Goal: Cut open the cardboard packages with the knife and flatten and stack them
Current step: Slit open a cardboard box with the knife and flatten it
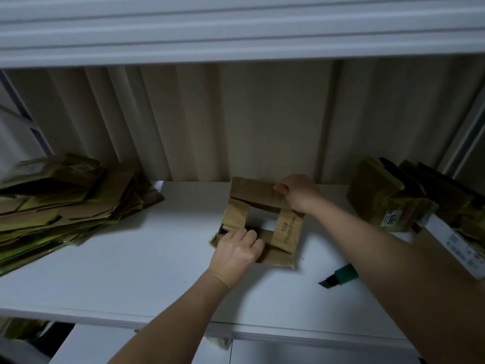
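While both hands grip an opened box [258, 222], white table [136, 271], knife [339, 276] lying near, beige curtain [236, 122] behind.

Both arms reach forward; left hand [235, 254] and right hand [298, 191] seemingly curled, gripping.

White table [131, 271] spanning the view, front edge low in the frame. Behind its far edge, beige curtain [262, 122] hanging in vertical folds. Above the curtain, a white ridged ledge [236, 27] running across the top. Below the table's front edge, white panels [99, 345], dim and hard to make out.
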